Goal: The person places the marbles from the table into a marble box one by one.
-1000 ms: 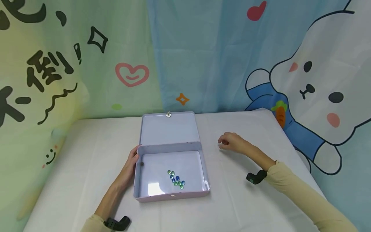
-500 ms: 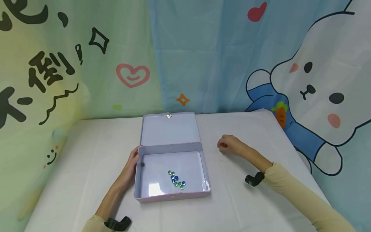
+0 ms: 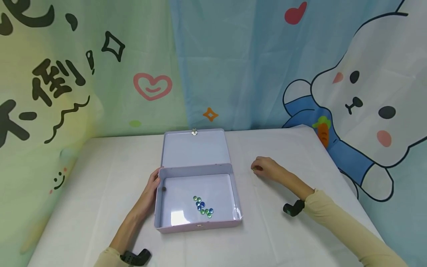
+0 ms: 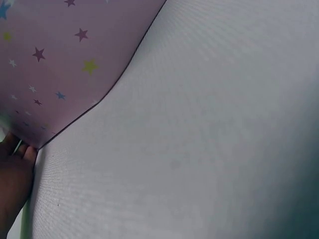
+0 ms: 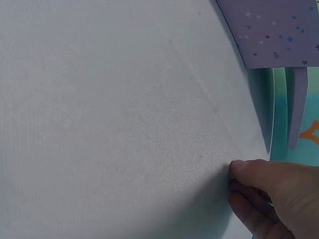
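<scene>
A hinged tin box (image 3: 198,225) lies open on the table, its lid (image 3: 197,148) folded back. Several green and blue glass marbles (image 3: 202,204) lie inside, right of the middle. My left hand (image 3: 151,189) grips the box's left side near the back corner; in the left wrist view its fingers (image 4: 29,153) meet the star-printed outside (image 4: 60,55). Right of the box, my right hand (image 3: 268,168) is low over the table. In the right wrist view, its thumb (image 5: 249,169) and curled fingers come close together. Whether something small sits between the fingertips is not clear.
A white cloth (image 3: 267,230) covers the table. A printed curtain (image 3: 233,66) hangs along the back edge. A dark round spot (image 3: 164,189) shows on the box's left inner wall. Each wrist wears a black camera (image 3: 293,208).
My right hand has come slightly lower and its fingers have drawn together near the tabletop. My left hand, the box and the marbles keep nearly the same places.
</scene>
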Demonstrator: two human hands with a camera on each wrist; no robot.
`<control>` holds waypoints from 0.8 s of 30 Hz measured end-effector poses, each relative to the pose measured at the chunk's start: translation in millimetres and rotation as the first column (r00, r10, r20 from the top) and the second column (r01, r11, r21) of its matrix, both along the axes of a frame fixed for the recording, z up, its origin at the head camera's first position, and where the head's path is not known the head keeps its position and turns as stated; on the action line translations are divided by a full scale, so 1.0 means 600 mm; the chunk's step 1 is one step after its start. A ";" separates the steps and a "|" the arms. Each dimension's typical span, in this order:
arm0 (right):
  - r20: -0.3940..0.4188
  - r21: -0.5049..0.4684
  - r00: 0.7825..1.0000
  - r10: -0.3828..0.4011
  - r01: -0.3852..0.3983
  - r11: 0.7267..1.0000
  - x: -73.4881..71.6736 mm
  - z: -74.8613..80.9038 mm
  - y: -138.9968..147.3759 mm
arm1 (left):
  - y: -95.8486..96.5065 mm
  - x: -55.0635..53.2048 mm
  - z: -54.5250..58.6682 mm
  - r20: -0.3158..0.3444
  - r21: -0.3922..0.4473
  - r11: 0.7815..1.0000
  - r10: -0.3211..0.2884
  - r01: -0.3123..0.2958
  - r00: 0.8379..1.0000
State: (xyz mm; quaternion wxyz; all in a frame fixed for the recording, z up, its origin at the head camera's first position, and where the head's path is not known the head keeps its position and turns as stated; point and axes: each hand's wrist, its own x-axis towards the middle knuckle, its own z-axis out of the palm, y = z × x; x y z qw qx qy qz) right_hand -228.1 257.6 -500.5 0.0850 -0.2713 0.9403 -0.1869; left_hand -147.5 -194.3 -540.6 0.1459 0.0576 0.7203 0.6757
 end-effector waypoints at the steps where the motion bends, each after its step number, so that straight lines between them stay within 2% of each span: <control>1: 0.002 -0.001 1.000 0.001 -0.001 1.000 0.000 0.000 0.001 | 0.000 0.000 0.000 0.001 0.000 1.000 -0.001 0.001 1.000; 7: -0.019 -0.026 1.000 0.007 -0.007 1.000 -0.007 0.015 0.005 | -0.001 0.000 -0.001 0.006 -0.001 1.000 -0.001 0.002 1.000; 10: -0.030 -0.100 1.000 -0.006 0.003 0.995 -0.013 0.037 0.001 | -0.001 0.000 -0.001 0.005 -0.001 1.000 0.001 -0.001 1.000; 13: -0.019 -0.202 1.000 -0.019 0.015 0.979 -0.019 0.064 -0.011 | -0.001 -0.001 -0.001 0.004 0.006 1.000 -0.001 0.001 1.000; 18: -0.004 -0.305 1.000 -0.009 0.007 0.952 -0.016 0.113 -0.057 | 0.000 -0.003 0.001 0.007 0.004 1.000 0.001 -0.001 1.000; 24: 0.000 -0.359 0.997 0.080 -0.075 0.930 -0.009 0.156 -0.131 | 0.001 -0.001 0.001 0.015 0.015 1.000 -0.005 0.005 1.000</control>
